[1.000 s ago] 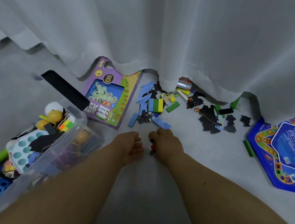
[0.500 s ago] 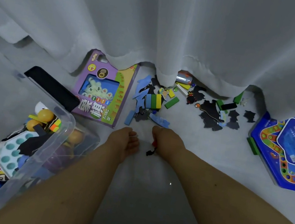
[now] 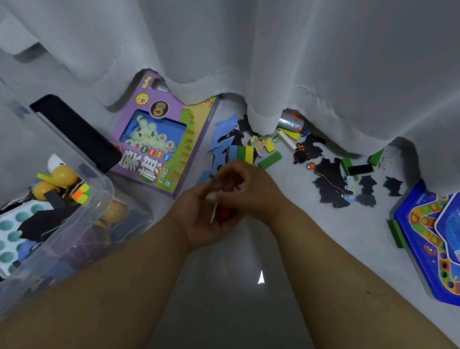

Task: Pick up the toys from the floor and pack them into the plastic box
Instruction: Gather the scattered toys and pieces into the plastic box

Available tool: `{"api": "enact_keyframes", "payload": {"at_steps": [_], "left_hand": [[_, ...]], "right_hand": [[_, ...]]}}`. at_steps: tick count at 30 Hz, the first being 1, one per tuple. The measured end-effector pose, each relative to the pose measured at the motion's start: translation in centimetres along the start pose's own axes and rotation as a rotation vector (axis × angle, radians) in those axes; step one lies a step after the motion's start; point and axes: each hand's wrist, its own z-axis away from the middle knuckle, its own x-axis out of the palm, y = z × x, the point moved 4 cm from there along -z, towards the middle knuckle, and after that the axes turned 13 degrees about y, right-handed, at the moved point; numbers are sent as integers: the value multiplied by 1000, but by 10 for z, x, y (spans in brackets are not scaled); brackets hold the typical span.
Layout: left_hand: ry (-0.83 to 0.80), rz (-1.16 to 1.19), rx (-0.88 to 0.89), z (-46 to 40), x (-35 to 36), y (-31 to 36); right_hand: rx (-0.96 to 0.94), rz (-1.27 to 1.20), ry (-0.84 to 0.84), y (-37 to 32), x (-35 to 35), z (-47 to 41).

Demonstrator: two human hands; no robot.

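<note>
My left hand [image 3: 199,221] is turned palm up over the floor, its fingers curled round a small red toy piece [image 3: 225,214]. My right hand [image 3: 250,190] hovers just above that palm with curled, blurred fingers that pinch a thin pale piece [image 3: 214,211]. The clear plastic box [image 3: 98,192] stands at the lower left, holding balls, a colour cube and a holed tray. Loose toys lie beyond my hands: coloured blocks [image 3: 244,154], blue foam shapes [image 3: 223,133] and black puzzle pieces [image 3: 331,180].
A purple chess-game box [image 3: 165,133] lies left of the blocks. A blue hexagonal board game [image 3: 454,242] sits at the right. The black box lid [image 3: 75,130] leans behind the box. A white curtain [image 3: 274,44] hangs over the far toys, half hiding a can [image 3: 290,122].
Both hands have lifted from the floor and come together. The right hand carried the small piece up over the left hand, which turned palm up.
</note>
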Motion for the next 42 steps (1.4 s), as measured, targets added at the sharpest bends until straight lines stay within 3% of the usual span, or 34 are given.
{"api": "enact_keyframes", "payload": {"at_steps": [2,5,9,11,17,21,25,27,36,42], "left_hand": [[28,34,20,-4,-3,5],[98,53,52,-10,-11,11],[140,53,60,-13,-20,12],[156,65,61,-12,-23,14],[127,69,68,-17,-24,16],[43,181,68,-17,-16,13],[44,188,62,-20,-21,15],[85,145,43,-20,-26,16],[112,176,55,-14,-31,25],[122,170,69,-18,-31,30]], "right_hand": [[65,-94,169,7,-12,-7],[139,133,358,32,-22,-18],[192,458,195,63,-3,-12],[169,490,218,68,2,-9],[164,136,308,54,-1,0],[6,112,166,18,20,6],[40,155,463,23,9,-4],[79,302,503,33,1,-15],[-102,931,43,33,40,-59],[-235,997,33,48,39,-65]]}}
